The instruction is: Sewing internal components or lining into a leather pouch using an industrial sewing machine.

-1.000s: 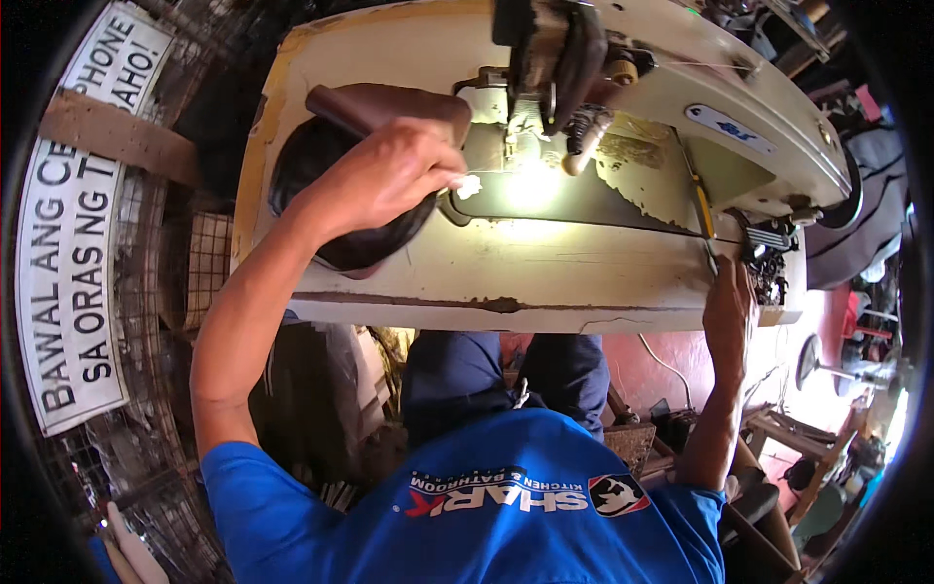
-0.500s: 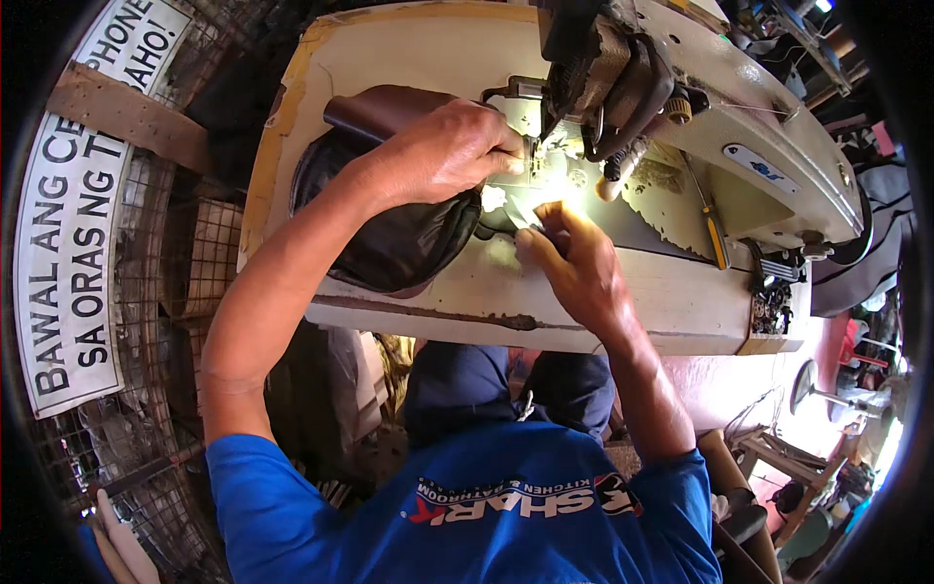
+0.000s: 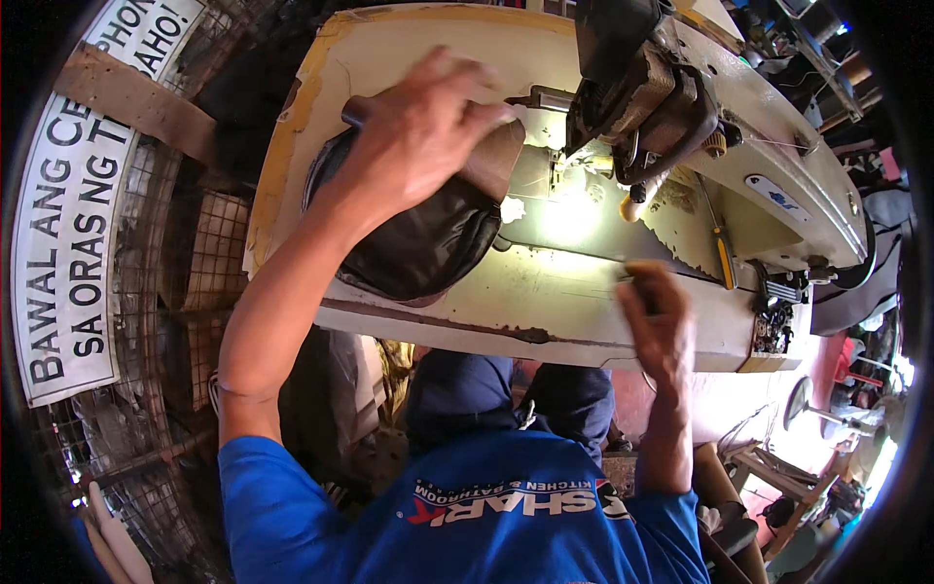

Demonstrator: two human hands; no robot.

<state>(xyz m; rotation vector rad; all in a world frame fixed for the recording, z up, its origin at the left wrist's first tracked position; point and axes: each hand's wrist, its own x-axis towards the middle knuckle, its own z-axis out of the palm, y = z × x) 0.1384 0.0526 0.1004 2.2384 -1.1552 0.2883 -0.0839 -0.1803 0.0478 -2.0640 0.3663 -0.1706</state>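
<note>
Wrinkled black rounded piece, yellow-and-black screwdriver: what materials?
Wrinkled black rounded piece: leather or leatherette, satin sheen, soft creases catching light; genuine or synthetic unclear.
Yellow-and-black screwdriver: handle probably smooth plastic, from its bright colouring; slim, straight shaft likely metal, finish unclear.

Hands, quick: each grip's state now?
Left hand: open, over the rounded black-and-brown leather-like piece.
Right hand: curled, blurred; can't tell if holding anything.

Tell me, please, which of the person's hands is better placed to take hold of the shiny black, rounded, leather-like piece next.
Probably the left: the left hand is over that black piece, whereas the right hand is farther right, by the front edge of the pale, flat-topped sewing table.
</note>
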